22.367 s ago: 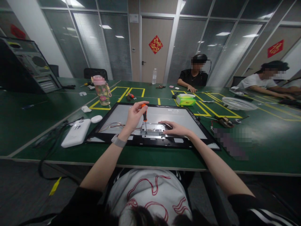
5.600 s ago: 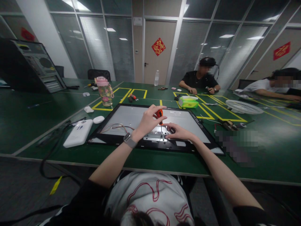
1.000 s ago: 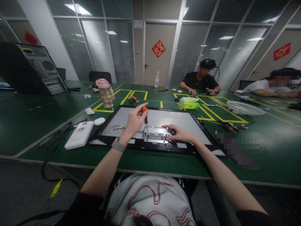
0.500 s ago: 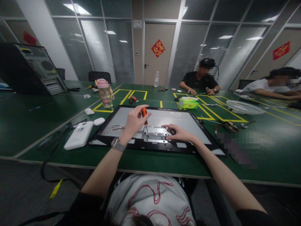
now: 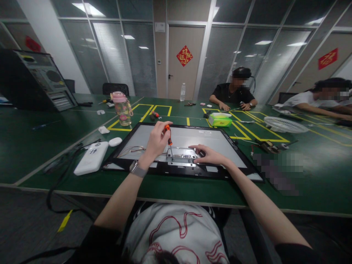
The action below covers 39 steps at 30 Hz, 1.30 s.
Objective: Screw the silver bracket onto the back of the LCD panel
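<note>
A flat monitor panel (image 5: 143,139) with a black frame lies on the table in front of me. Near its front edge sits a silver metal bracket (image 5: 183,163). My left hand (image 5: 158,141) is closed around the orange and black handle of a screwdriver (image 5: 168,136), whose shaft points down to the left part of the bracket. Whether the tip sits in a screw is too small to tell. My right hand (image 5: 210,154) rests at the bracket's right end, thumb and fingers gripping its edge. Thin wires (image 5: 134,149) run over the panel left of the bracket.
A white power bank (image 5: 92,158) and a pink-lidded bottle (image 5: 121,109) stand left of the panel. Beyond it are a green tissue pack (image 5: 220,120) and a water bottle (image 5: 183,92). A white fan grille (image 5: 286,125) lies at right. Two people sit across the table.
My left fingers have closed further round the screwdriver handle, and the handle leans slightly more to the left. My right hand stays at the bracket.
</note>
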Tool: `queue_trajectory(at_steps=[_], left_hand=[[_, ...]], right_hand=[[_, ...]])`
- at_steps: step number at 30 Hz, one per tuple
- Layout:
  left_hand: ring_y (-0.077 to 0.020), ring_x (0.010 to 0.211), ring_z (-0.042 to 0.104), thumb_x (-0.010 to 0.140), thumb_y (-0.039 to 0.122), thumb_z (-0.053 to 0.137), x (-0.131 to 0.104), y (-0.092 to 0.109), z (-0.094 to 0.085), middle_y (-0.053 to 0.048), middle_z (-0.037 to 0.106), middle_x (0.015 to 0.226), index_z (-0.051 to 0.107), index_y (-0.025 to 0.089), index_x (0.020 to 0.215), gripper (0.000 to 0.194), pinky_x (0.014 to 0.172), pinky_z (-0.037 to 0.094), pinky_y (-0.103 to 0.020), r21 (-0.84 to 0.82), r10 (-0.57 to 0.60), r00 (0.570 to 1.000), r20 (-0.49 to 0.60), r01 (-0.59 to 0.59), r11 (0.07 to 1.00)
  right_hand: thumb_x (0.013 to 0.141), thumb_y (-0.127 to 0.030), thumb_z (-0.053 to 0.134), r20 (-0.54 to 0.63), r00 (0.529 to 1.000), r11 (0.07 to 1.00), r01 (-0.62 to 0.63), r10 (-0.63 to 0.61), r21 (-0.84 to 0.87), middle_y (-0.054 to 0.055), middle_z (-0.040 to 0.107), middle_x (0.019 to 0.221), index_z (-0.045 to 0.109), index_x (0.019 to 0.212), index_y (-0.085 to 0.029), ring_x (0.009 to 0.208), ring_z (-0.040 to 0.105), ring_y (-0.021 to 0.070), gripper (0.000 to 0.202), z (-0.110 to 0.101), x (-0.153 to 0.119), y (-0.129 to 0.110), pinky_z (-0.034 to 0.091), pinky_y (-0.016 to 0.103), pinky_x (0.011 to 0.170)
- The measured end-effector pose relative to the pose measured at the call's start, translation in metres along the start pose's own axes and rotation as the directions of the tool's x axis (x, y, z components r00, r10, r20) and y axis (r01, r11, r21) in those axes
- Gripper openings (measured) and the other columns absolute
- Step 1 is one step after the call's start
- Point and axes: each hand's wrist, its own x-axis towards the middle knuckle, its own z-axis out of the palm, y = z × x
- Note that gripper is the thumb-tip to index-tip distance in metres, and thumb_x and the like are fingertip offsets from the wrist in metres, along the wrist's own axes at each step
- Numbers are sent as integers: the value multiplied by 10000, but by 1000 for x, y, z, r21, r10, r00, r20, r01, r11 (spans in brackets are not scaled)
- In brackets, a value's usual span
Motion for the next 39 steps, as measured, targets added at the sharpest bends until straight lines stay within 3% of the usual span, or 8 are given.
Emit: queue_trajectory(at_steps=[7, 12, 20, 24, 31, 33, 36, 39], left_hand=[[-114, 679, 490, 861, 265, 566, 1, -2, 0, -21, 537, 882, 612, 178, 1058, 221, 662, 427, -259, 0, -10, 1000, 3, 10, 1000], [-138, 765, 529, 897, 179, 443, 1, -1, -1, -32, 562, 887, 584, 190, 1156, 295, 687, 435, -260, -39, -5, 1000, 26, 6, 999], [-114, 657, 468, 830, 256, 644, 2, 0, 0, -10, 505, 839, 620, 198, 1024, 204, 667, 430, -264, 46, 1, 999, -44, 1, 999], [-133, 730, 505, 855, 235, 607, 6, -6, -4, -14, 495, 823, 643, 190, 904, 75, 708, 437, -271, 68, -55, 983, -173, 67, 995], [-149, 760, 522, 878, 266, 565, 14, -33, -26, -27, 524, 833, 623, 178, 845, 111, 751, 443, -284, 108, -182, 883, -432, 251, 962], [-169, 784, 532, 853, 282, 597, 13, -41, -30, -35, 529, 832, 600, 172, 810, 118, 772, 445, -304, 183, -208, 891, -403, 301, 936], [-205, 808, 552, 787, 260, 660, 9, -53, -32, -55, 539, 833, 580, 165, 777, 125, 777, 452, -333, 335, -293, 927, -233, 359, 871], [-219, 809, 583, 732, 177, 669, 3, -65, -32, -69, 585, 814, 571, 163, 740, 100, 769, 462, -332, 429, -399, 915, -63, 386, 816]], right_hand=[[737, -493, 706, -1, 1000, 1000, 5, -5, 2, 33, 522, 927, 515, 1358, -260, 899, 509, 212, 691, 1, 0, 1, 416, 343, 850], [735, -506, 705, -3, 1000, 1000, 9, -9, 1, 33, 525, 940, 511, 1361, -257, 898, 512, 211, 701, 2, 0, 5, 414, 342, 843], [739, -517, 697, 6, 1000, 1000, -3, 3, 8, 35, 522, 941, 506, 1365, -259, 915, 512, 217, 704, 0, 0, 2, 412, 350, 862], [740, -528, 689, 4, 1000, 1000, -5, 5, 3, 41, 524, 941, 509, 1362, -237, 915, 511, 223, 709, 0, -1, 0, 409, 364, 876], [739, -527, 693, -2, 1000, 1000, 5, -5, -12, 39, 522, 935, 495, 1375, -267, 919, 513, 226, 716, 0, -1, -1, 420, 361, 874], [737, -528, 692, -2, 1000, 1000, -1, 1, -12, 39, 525, 940, 499, 1371, -269, 922, 516, 226, 711, 0, -1, -2, 418, 362, 882], [735, -529, 689, 1, 1000, 1000, -4, 4, -6, 42, 526, 948, 514, 1359, -254, 925, 519, 227, 703, 0, -1, -3, 416, 361, 888], [736, -527, 687, -3, 1000, 1000, -4, 4, -1, 44, 525, 946, 520, 1354, -243, 930, 519, 230, 700, 0, -1, -2, 416, 368, 893]])
